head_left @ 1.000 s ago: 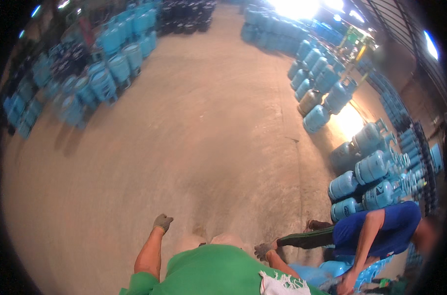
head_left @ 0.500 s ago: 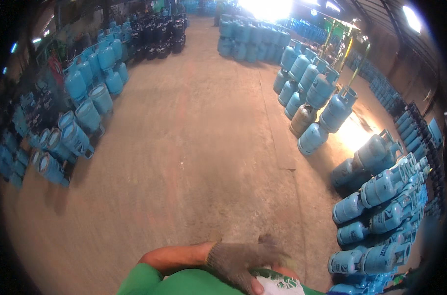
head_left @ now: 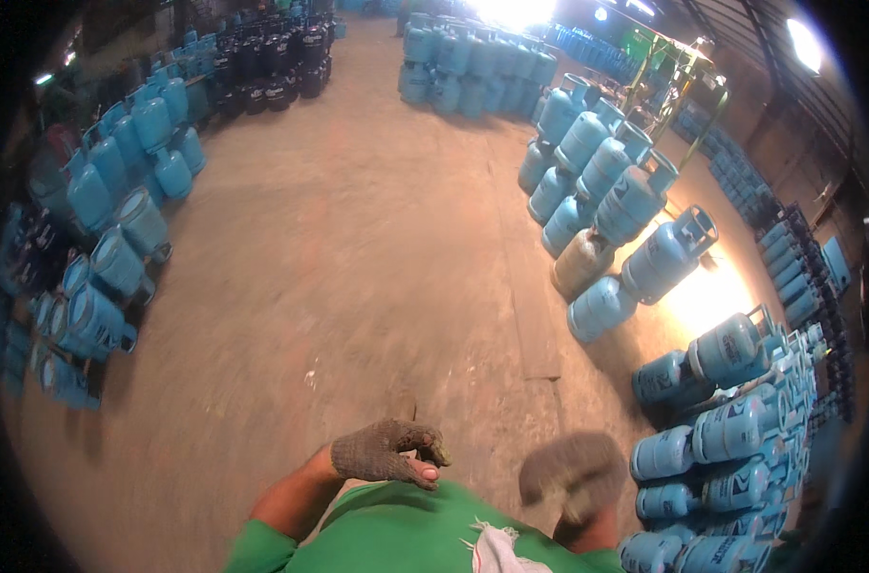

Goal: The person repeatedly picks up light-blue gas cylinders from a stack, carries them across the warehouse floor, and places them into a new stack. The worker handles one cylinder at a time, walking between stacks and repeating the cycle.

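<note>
Left hand (head_left: 386, 453) swings clear of white cloth (head_left: 501, 552) to bottom centre, half-curled, empty; right hand (head_left: 574, 470), lower right, blurred, grip unclear: no cylinder (head_left: 730, 430) handled.

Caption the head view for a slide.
Brown-gloved left hand, blurred brown-gloved right hand, stacked blue metal cylinders beyond.
</note>
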Motion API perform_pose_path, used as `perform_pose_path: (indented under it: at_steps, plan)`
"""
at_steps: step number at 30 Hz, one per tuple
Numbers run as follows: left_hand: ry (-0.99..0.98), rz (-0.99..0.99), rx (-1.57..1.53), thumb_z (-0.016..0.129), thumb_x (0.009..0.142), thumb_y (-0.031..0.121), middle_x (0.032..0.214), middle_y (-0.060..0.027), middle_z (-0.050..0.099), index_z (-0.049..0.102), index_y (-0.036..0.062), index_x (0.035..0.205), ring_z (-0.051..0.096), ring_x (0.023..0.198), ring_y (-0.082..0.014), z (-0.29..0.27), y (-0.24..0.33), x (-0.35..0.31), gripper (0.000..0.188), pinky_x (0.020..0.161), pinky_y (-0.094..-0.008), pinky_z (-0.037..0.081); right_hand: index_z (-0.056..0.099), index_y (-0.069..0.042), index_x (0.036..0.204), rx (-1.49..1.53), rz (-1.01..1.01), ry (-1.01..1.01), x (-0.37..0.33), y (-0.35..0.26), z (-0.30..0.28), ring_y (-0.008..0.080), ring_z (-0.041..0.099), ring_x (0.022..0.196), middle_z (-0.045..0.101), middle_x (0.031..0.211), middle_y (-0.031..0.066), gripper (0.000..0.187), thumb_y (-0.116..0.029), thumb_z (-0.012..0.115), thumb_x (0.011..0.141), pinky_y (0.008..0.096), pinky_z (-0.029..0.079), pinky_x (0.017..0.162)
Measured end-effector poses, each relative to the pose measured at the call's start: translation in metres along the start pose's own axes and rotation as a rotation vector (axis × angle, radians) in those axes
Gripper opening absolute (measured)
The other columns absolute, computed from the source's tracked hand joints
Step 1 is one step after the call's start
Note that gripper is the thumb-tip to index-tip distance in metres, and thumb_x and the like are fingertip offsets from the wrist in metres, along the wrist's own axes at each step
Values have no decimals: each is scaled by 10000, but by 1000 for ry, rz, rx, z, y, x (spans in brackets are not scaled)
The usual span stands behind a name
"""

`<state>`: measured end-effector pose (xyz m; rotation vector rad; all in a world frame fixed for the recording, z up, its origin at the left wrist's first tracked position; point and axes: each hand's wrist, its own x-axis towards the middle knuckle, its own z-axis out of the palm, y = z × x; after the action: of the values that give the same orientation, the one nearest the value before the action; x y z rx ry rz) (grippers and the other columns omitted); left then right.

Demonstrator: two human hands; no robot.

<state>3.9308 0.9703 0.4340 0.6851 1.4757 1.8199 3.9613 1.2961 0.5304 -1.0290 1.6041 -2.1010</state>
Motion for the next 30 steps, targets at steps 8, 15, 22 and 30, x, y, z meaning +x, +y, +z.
perform_pose_path:
  at_steps: [8, 15, 22, 30]
  plan:
    - [-892, 910, -507, 847, 961, 464, 1044, -138, 738, 749, -13, 1086, 692, 884, -276, -119, 128, 171, 503, 777, -414, 538, 734, 89, 1143, 128, 195, 241, 164, 77, -127, 329, 778, 833, 781, 1044, 258, 258, -47, 768, 926, 411, 638, 738]
    - [-1000, 726, 2, 751, 1044, 447, 1118, -142, 757, 727, 54, 1237, 718, 991, -368, -254, 210, 284, 439, 812, -485, 553, 707, 92, 1185, 192, 454, 536, 260, 163, -250, 336, 778, 838, 776, 1053, 261, 298, -39, 755, 922, 419, 641, 743]
    - [-800, 446, 50, 774, 1046, 327, 960, -105, 773, 762, 33, 1004, 726, 848, -306, -406, 246, 431, 297, 669, -443, 523, 680, 96, 1227, 208, 321, 419, 425, 209, -437, 344, 779, 844, 770, 1063, 265, 340, -31, 741, 918, 427, 644, 748]
    - [-333, 611, 217, 763, 1057, 330, 964, -131, 775, 761, 21, 1005, 729, 831, -318, -583, 317, 547, 313, 667, -446, 529, 649, 100, 1275, 138, -19, 88, 662, 126, -636, 352, 779, 850, 764, 1074, 269, 390, -22, 726, 912, 436, 647, 754]
